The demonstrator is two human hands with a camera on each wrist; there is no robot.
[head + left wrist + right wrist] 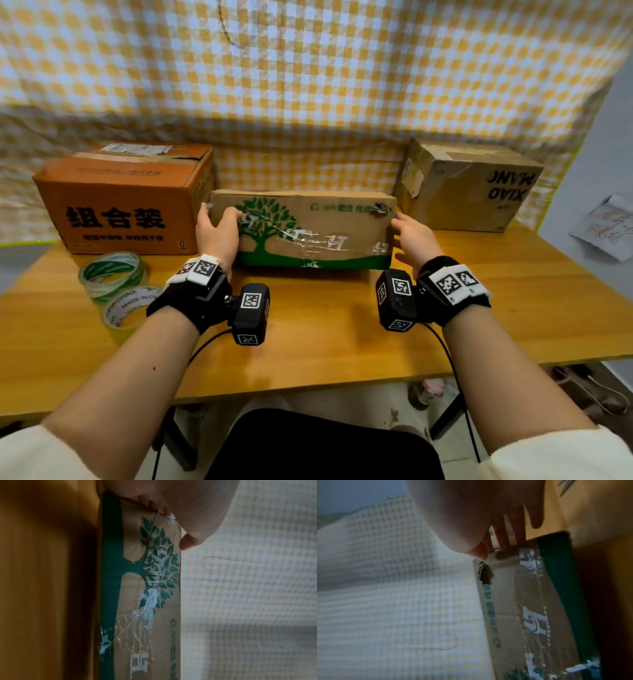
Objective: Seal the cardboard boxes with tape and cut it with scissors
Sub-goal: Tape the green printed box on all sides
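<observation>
A flat cardboard box with a green tree print (315, 233) (150, 588) (522, 601) stands on its long edge at the middle of the table, old clear tape wrinkled across its front. My left hand (217, 229) (188, 513) grips its left end, fingers over the top corner. My right hand (411, 236) (479, 520) holds its right end, thumb near the torn top corner. Two tape rolls, one green and white (111, 274) and one yellowish (130, 308), lie at the left. Metal blades that look like scissors (564, 488) show at the edge of the right wrist view.
An orange box (120, 202) stands at the back left and a brown box (469, 185) at the back right. The wooden table (308, 342) is bare in front of my wrists. A checked cloth (308, 85) hangs behind. A paper sheet (603, 229) lies beyond the table's right side.
</observation>
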